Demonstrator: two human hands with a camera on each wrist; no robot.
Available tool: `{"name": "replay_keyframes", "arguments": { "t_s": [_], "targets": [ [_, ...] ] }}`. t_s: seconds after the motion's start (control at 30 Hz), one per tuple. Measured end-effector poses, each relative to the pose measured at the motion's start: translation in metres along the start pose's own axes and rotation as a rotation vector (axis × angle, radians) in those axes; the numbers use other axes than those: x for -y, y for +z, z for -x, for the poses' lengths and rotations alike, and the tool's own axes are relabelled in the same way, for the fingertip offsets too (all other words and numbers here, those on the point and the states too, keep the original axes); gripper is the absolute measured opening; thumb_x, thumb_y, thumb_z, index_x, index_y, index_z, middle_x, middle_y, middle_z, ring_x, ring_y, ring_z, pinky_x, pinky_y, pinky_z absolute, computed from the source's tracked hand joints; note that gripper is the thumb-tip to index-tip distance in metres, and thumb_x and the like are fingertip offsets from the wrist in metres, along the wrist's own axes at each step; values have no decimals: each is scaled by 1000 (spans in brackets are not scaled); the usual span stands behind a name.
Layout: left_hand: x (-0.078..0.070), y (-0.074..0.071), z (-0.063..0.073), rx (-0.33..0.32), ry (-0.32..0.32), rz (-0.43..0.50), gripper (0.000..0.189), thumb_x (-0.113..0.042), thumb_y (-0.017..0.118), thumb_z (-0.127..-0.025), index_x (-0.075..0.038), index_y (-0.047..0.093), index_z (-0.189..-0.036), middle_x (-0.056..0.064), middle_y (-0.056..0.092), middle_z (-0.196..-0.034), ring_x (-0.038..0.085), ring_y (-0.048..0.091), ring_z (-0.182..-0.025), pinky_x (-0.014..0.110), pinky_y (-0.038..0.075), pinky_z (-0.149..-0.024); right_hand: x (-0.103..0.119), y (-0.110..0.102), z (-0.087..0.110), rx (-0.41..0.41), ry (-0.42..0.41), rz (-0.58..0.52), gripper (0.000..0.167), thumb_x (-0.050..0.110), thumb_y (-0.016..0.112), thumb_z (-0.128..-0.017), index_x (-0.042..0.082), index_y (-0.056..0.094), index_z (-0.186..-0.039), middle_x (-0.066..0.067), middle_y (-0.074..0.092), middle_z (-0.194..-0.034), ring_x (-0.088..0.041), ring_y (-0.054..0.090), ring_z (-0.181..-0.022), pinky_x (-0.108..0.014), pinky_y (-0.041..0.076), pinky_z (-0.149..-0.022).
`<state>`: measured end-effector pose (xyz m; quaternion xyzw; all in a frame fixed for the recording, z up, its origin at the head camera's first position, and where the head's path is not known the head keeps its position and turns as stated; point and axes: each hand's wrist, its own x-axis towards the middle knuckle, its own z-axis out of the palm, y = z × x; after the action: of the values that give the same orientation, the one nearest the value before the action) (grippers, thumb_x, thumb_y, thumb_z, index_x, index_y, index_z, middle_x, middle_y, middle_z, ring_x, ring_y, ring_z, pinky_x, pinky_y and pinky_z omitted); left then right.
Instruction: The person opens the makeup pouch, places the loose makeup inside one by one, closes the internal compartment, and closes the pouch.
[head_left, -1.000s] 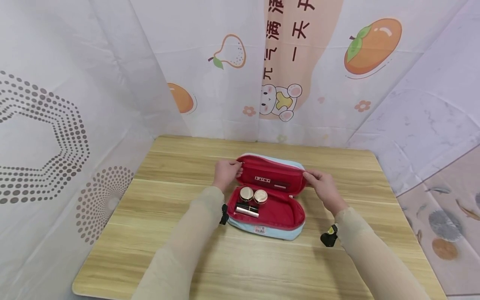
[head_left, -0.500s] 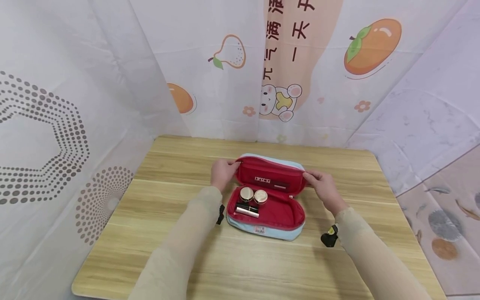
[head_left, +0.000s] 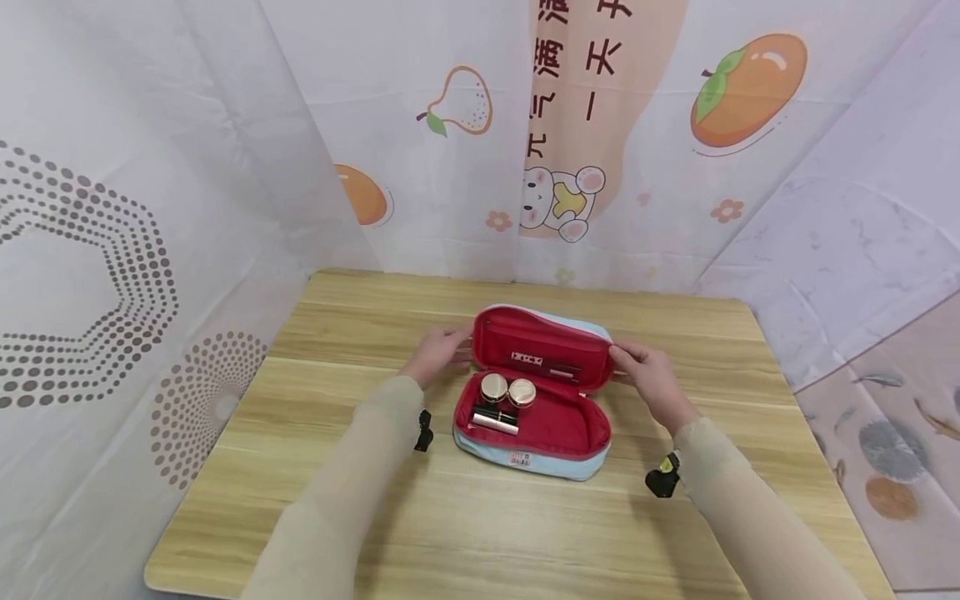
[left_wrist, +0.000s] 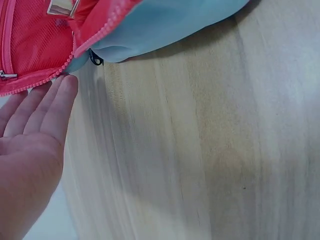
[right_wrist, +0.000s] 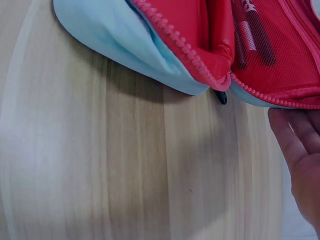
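Observation:
A light-blue makeup bag (head_left: pixel 487 454) with a red lining lies unzipped on the table, its lid raised toward the back. Inside its left part sit two round gold-capped containers (head_left: pixel 493 387) and, in front of them, a white and a black tube (head_left: pixel 495 422). The left hand (left_wrist: pixel 35 135) has its fingers straight against the lid's left end. At the lid's right corner, the right hand (head_left: pixel 651 375) pinches the edge, fingers behind it; its thumb is outside the right wrist view. Slim sticks (right_wrist: pixel 247 37) show behind the lid's mesh pocket.
The wood-grain table (head_left: pixel 525 533) extends around the bag on every side. Printed curtains (head_left: pixel 420 192) hang behind and beside it. Black wrist devices (head_left: pixel 662 477) are worn below both hands.
The left hand has let go of the lid's left corner and slid left and slightly down, its fingers now straighter. The right hand stays at its corner; the contents have not moved.

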<state>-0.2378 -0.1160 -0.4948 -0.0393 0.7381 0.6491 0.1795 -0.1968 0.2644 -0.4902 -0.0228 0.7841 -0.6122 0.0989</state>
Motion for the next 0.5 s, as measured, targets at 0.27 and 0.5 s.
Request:
{"name": "replay_keyframes", "arguments": {
  "t_s": [0.27,0.5],
  "targets": [
    [3,-1,5,120,-28,120,61,-50,46,-107,-4,54,-145,18,52,-151,37,56,-134,48,47,-110,-6,-2,7,65,7,-52,59,42,48,-108,-5,54,-143,-28,59,-139,-21,67,-119,-37,55,-99],
    [5,2,4,164,-40,158,61,-51,42,-108,-10,45,-153,23,50,-151,37,52,-137,50,44,-113,-11,1,11,135,63,-85,57,40,45,-110,1,45,-152,-26,55,-145,-36,61,-127,-53,49,-104]
  ]
}}
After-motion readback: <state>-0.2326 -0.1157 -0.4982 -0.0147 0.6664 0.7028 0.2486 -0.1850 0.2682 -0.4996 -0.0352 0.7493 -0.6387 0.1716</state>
